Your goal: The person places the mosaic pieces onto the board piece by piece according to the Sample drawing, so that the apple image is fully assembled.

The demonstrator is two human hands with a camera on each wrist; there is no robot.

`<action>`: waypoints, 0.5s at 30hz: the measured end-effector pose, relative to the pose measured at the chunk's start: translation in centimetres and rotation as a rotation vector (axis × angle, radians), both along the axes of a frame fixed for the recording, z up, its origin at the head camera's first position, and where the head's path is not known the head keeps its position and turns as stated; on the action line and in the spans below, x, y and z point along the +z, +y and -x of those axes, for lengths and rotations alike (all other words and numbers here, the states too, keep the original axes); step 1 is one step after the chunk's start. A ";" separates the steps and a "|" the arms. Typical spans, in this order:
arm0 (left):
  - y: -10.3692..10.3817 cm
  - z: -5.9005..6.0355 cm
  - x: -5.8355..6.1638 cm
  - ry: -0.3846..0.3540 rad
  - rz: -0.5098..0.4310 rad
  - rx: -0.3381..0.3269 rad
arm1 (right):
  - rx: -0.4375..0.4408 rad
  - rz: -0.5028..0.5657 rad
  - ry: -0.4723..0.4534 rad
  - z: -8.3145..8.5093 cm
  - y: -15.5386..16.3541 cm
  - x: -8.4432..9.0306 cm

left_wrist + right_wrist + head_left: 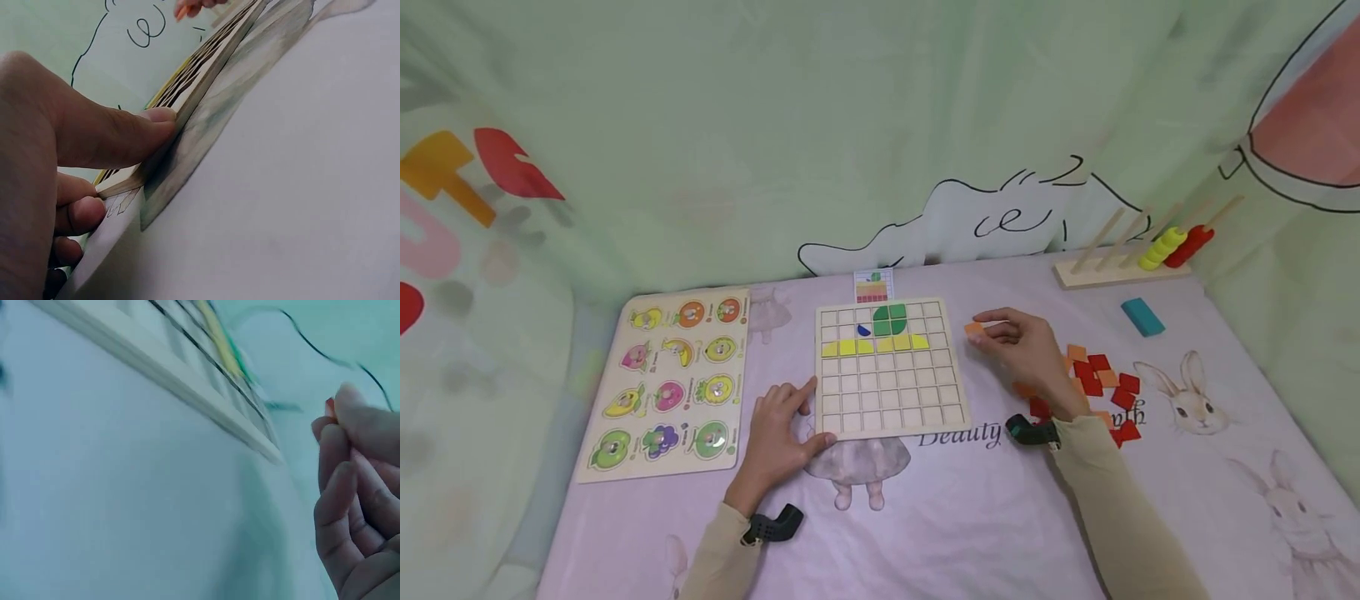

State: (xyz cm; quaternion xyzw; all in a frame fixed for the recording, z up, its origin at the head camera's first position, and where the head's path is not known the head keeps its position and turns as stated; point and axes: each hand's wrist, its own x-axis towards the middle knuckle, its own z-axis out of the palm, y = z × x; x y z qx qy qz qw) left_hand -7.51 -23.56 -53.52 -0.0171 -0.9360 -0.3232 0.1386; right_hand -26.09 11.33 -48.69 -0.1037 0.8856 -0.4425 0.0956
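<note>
A wooden grid board (891,396) lies on the table with green, yellow and blue tiles set in its upper rows. At its lower left corner, my left hand (778,433) grips the edges between thumb and fingers. The left wrist view shows the thumb (134,134) against the board's side. Just right of the board, my right hand (1026,350) pinches an orange square tile (974,329) between thumb and fingertips. In the right wrist view only a sliver of that tile (330,407) shows. Loose red and orange tiles (1126,398) are scattered beneath and beside the right forearm.
A small pattern card (874,286) sits behind the board. To the left lies a fruit puzzle board (673,383). At the back right stand a peg rack (1120,271) with yellow and red beads and, nearer, a teal block (1142,317). A curtain rises behind the table.
</note>
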 end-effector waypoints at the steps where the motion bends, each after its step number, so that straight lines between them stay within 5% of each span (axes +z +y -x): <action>1: 0.0 0.0 0.0 -0.004 -0.004 -0.001 | 0.022 0.004 -0.018 -0.2 -0.7 -0.2; 8: 0.2 0.0 0.2 -0.009 -0.010 -0.005 | 0.164 0.007 -0.037 -1.7 -3.8 -1.2; 15: 0.1 -0.1 0.1 -0.012 -0.014 -0.006 | 0.180 -0.032 -0.011 -2.4 -4.9 -1.4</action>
